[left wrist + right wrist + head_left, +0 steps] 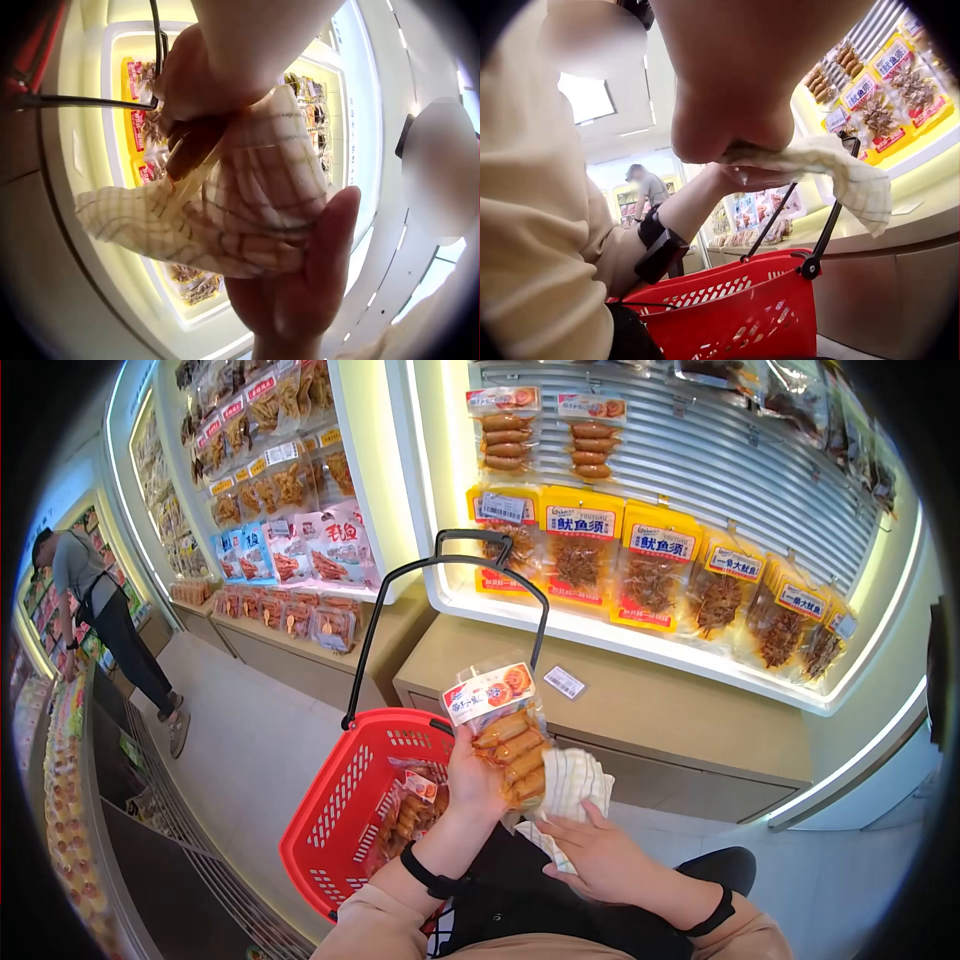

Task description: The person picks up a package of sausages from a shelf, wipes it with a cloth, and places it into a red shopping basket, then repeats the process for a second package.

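Observation:
My left hand grips a clear packet of brown sausage-like pieces with a white and orange label, its front facing up, just right of the basket. A cream checked cloth lies against the packet's right side. My right hand holds the cloth, fingers spread over its lower part. In the left wrist view the cloth spans between both hands, and the right hand's thumb presses its edge. Seen from the right wrist, the cloth hangs past the hands; most fingers are hidden there.
A red basket with a raised black handle holds other packets. A beige ledge with a price tag runs below a lit rack of hanging packets. A person bends over shelves at far left.

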Action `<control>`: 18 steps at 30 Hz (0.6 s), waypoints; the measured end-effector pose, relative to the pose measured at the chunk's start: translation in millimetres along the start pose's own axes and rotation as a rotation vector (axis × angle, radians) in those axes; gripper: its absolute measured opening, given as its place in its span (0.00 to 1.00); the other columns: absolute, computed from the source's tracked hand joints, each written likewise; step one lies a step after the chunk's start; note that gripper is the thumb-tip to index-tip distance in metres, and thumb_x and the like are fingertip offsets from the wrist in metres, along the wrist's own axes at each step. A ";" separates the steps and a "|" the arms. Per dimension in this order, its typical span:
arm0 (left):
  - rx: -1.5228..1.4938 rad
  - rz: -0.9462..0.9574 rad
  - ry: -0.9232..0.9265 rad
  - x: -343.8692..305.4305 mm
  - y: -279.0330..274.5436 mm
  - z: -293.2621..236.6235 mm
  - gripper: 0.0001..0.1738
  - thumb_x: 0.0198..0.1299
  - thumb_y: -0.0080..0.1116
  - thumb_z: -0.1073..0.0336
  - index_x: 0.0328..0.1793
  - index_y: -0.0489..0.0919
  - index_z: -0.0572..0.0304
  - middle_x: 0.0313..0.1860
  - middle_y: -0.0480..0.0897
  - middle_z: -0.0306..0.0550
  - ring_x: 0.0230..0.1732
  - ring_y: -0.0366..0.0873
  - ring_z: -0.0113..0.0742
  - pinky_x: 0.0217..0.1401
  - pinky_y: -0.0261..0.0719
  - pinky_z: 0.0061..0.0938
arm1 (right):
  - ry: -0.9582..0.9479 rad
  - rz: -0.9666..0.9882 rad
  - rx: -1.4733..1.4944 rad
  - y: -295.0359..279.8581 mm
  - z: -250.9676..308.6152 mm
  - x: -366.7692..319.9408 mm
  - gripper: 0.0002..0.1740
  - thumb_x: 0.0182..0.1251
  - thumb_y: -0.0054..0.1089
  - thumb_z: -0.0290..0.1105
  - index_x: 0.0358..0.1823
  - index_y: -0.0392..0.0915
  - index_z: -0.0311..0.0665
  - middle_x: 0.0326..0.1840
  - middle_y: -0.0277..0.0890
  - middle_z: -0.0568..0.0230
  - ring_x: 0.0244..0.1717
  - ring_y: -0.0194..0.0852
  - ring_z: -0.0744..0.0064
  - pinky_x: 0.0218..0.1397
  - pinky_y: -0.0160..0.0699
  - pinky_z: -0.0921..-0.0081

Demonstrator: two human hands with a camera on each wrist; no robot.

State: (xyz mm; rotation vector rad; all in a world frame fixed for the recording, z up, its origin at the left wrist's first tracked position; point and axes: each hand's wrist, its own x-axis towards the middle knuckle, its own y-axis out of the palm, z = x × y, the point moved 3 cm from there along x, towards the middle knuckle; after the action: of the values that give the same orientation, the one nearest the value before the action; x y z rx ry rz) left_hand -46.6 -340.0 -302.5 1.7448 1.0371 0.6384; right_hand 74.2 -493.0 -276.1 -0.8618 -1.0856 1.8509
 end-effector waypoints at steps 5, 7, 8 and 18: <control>0.094 0.110 -0.220 3.8 45.9 -30.7 0.34 0.76 0.22 0.41 0.66 0.69 0.60 0.61 0.76 0.52 0.61 0.76 0.48 0.65 0.74 0.46 | 0.401 -0.290 0.742 -21.2 -65.1 -8.4 0.23 0.74 0.52 0.45 0.54 0.77 0.32 0.56 0.78 0.53 0.55 0.78 0.56 0.65 0.70 0.60; 0.075 0.213 -0.288 3.3 52.9 -22.7 0.34 0.76 0.23 0.42 0.64 0.71 0.62 0.58 0.78 0.52 0.59 0.77 0.47 0.64 0.75 0.45 | 0.188 -0.611 1.165 -39.4 -74.0 0.2 0.23 0.71 0.58 0.42 0.58 0.73 0.31 0.56 0.78 0.57 0.56 0.78 0.62 0.62 0.73 0.65; 0.075 0.250 -0.291 4.1 55.4 -15.5 0.34 0.76 0.24 0.42 0.63 0.71 0.62 0.57 0.78 0.52 0.59 0.78 0.46 0.63 0.76 0.45 | 0.111 -0.568 1.173 -48.4 -69.0 4.7 0.24 0.69 0.61 0.39 0.60 0.72 0.32 0.57 0.78 0.59 0.56 0.78 0.64 0.62 0.73 0.65; 0.184 0.402 -0.111 52.6 102.1 -26.2 0.31 0.76 0.30 0.43 0.68 0.66 0.61 0.59 0.76 0.51 0.62 0.74 0.42 0.67 0.72 0.39 | 0.024 -0.592 1.237 -133.4 -85.0 63.8 0.38 0.53 0.75 0.26 0.65 0.66 0.32 0.59 0.76 0.58 0.59 0.76 0.67 0.64 0.75 0.66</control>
State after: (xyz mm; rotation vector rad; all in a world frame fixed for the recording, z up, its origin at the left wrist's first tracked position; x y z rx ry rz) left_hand -4.6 -299.0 -200.3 2.1517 0.6883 0.7005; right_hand 157.6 -365.6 -199.1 0.1668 -0.0066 1.5494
